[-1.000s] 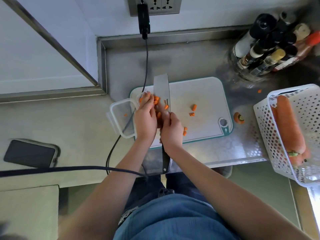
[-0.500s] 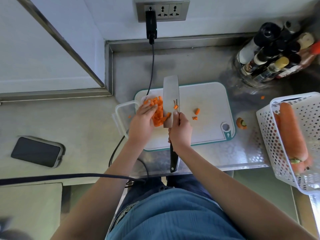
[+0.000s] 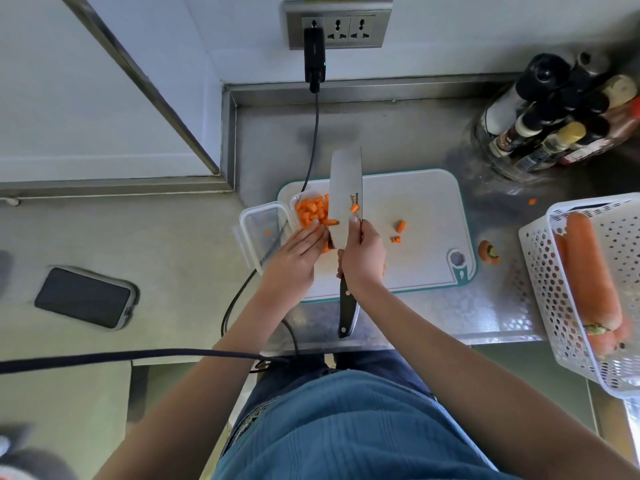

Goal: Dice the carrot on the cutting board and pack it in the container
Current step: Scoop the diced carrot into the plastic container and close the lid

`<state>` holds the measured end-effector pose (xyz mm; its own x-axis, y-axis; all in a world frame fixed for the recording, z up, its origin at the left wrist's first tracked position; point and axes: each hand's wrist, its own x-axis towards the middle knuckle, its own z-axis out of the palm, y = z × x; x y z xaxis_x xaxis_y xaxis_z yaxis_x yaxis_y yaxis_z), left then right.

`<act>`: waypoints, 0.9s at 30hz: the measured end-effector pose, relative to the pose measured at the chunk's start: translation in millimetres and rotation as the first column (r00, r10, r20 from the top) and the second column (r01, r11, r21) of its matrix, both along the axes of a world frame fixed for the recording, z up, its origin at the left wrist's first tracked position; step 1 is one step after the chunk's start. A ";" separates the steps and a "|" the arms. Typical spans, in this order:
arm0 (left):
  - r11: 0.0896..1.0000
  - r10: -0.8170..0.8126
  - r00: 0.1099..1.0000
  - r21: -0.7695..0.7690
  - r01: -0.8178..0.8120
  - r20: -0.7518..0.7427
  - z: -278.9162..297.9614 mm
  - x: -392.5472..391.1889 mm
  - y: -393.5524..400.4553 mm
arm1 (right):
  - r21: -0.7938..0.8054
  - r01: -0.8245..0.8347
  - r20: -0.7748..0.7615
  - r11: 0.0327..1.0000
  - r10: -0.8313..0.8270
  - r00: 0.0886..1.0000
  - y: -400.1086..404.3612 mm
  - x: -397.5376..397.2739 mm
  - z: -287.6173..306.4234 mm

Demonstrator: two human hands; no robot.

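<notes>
Diced carrot (image 3: 311, 211) heaped in small clear container (image 3: 303, 199) at left edge of cutting board (image 3: 415, 209); stray pieces (image 3: 399, 230) on bare board to right. Right hand (image 3: 363, 261) wrapped round knife (image 3: 346, 202), blade flat beside container, one piece stuck on. Left hand (image 3: 294, 258) with straight fingers (image 3: 317, 232) together, touching blade's left edge. Open lid (image 3: 263, 230) overhanging onto worktop (image 3: 398, 140). Perforated basket (image 3: 588, 299) of whole carrots well right.

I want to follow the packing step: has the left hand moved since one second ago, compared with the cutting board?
Yes. The left hand has drawn back toward the person along the cutting board, uncovering the diced carrot in the container.
</notes>
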<state>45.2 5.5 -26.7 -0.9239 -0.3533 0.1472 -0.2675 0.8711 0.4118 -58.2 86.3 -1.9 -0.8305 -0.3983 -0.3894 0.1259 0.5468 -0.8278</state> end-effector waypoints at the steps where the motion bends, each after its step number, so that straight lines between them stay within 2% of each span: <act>1: 1.000 0.020 1.000 -0.003 -0.020 0.009 0.8 1.4 -1.7 | -0.004 0.004 0.001 1.000 -0.004 1.000 0.2 -0.7 0.5; 4: 0.998 0.058 0.998 0.003 -0.058 -0.026 8.1 -3.1 -6.0 | 0.024 -0.006 -0.034 1.000 0.007 0.999 0.5 -3.7 -3.2; 6: 1.000 0.029 0.997 0.013 -0.028 -0.065 18.8 -16.0 -5.6 | 0.036 -0.026 -0.071 0.999 0.028 0.997 1.4 -4.9 -5.0; 10: 0.991 -0.134 0.991 -0.014 0.135 0.015 27.6 -40.7 -6.1 | 0.024 -0.095 -0.102 0.995 0.097 0.990 4.6 -5.7 -8.4; 15: 0.997 -0.079 0.996 0.028 0.077 0.041 12.4 -28.6 -15.6 | 0.021 -0.049 -0.034 0.999 0.049 0.998 2.9 -10.8 -2.0; 18: 0.996 -0.059 0.997 -0.066 0.061 0.042 2.1 -11.0 -19.3 | -0.005 0.001 0.041 1.000 -0.001 0.999 0.2 -11.7 3.1; 22: 0.986 -0.013 1.000 -0.168 0.016 0.022 -1.3 -0.7 -21.5 | 0.003 0.010 0.045 1.000 -0.011 0.999 0.4 -15.1 3.1; 27: 0.980 -0.070 0.996 -0.189 0.057 -0.064 4.6 -13.9 -8.9 | 0.054 0.057 -0.084 0.997 -0.052 0.995 21.6 -51.8 2.0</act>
